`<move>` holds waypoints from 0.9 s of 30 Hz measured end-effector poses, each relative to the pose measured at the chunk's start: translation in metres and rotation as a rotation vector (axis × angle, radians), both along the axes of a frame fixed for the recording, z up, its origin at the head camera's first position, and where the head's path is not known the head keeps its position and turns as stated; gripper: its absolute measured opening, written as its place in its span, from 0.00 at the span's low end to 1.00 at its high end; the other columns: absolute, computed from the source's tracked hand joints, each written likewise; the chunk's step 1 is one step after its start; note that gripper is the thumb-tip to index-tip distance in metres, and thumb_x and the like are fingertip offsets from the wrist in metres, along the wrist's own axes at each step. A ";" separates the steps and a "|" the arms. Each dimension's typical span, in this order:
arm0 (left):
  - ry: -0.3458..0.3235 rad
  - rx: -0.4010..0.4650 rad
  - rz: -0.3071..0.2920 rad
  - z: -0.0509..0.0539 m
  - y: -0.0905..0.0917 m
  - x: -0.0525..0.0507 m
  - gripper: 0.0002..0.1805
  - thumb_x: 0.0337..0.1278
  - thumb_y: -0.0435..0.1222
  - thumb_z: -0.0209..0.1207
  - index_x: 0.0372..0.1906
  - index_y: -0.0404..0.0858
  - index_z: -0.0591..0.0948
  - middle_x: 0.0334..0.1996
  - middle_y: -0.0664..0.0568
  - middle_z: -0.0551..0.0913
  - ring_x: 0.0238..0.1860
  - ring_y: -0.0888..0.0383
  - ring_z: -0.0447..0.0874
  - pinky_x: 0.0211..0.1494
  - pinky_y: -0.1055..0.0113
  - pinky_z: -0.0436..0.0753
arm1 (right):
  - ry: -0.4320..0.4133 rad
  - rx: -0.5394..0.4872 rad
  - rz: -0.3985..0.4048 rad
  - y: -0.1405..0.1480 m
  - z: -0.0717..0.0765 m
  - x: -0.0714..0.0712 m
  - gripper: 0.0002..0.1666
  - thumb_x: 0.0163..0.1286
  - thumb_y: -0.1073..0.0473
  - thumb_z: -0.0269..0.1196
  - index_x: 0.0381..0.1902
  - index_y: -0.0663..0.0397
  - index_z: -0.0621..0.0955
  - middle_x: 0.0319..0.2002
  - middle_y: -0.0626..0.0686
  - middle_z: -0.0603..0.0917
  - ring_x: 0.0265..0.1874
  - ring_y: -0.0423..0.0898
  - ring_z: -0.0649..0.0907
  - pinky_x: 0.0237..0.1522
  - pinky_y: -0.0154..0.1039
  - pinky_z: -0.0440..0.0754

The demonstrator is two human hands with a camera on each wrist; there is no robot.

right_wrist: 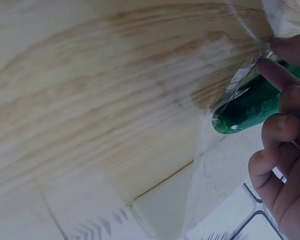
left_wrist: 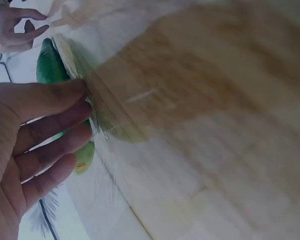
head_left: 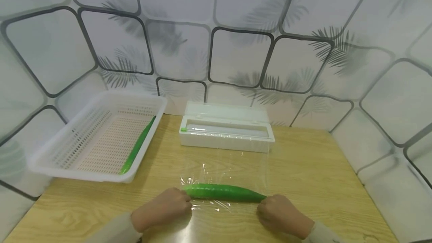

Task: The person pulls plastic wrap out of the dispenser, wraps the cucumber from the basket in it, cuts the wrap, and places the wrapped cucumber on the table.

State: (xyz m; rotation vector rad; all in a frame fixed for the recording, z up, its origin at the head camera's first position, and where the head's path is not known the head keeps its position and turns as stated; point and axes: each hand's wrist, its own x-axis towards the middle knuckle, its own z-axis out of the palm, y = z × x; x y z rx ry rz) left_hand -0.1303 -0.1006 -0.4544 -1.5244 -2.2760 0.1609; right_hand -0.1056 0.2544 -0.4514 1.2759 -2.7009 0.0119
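A long, smooth green cucumber [head_left: 224, 192] lies crosswise on a sheet of clear cling film [head_left: 229, 166] near the table's front. At its paler end my left hand [head_left: 168, 206] pinches the near edge of the film. My right hand [head_left: 283, 215] pinches the film by the tapered end. In the left wrist view, the left thumb and fingers [left_wrist: 50, 122] hold the gathered film, with the cucumber partly hidden behind them. Thumb and forefinger of the right hand [right_wrist: 285, 110] grip the film edge in the right wrist view, the cucumber [right_wrist: 245, 110] just beyond.
Behind the film stands a white cling film dispenser [head_left: 226, 143] with its lid raised, a green slider [head_left: 183, 129] and a roll inside. The film stretches from it. A white perforated basket [head_left: 81, 175] at left holds another cucumber [head_left: 138, 147]. Patterned walls enclose the wooden table [head_left: 314, 168].
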 end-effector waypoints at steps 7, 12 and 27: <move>0.067 -0.008 0.025 -0.002 0.005 -0.003 0.09 0.35 0.34 0.66 0.17 0.51 0.78 0.17 0.64 0.75 0.18 0.68 0.66 0.19 0.78 0.61 | -0.021 0.040 -0.029 0.000 -0.002 -0.002 0.14 0.48 0.63 0.69 0.14 0.45 0.75 0.13 0.39 0.74 0.13 0.30 0.65 0.16 0.26 0.65; 0.067 -0.022 0.025 0.000 0.006 -0.002 0.08 0.35 0.35 0.67 0.18 0.50 0.79 0.18 0.64 0.76 0.19 0.69 0.66 0.19 0.79 0.61 | -0.036 0.035 -0.039 0.001 -0.003 -0.002 0.15 0.48 0.63 0.69 0.14 0.44 0.74 0.14 0.39 0.73 0.13 0.30 0.64 0.15 0.25 0.64; 0.013 -0.072 0.179 0.001 -0.001 0.000 0.07 0.37 0.35 0.66 0.18 0.47 0.78 0.14 0.62 0.72 0.15 0.66 0.60 0.16 0.76 0.57 | -0.070 0.030 -0.049 0.004 0.004 -0.005 0.13 0.50 0.64 0.69 0.15 0.44 0.76 0.14 0.37 0.72 0.15 0.29 0.60 0.16 0.23 0.61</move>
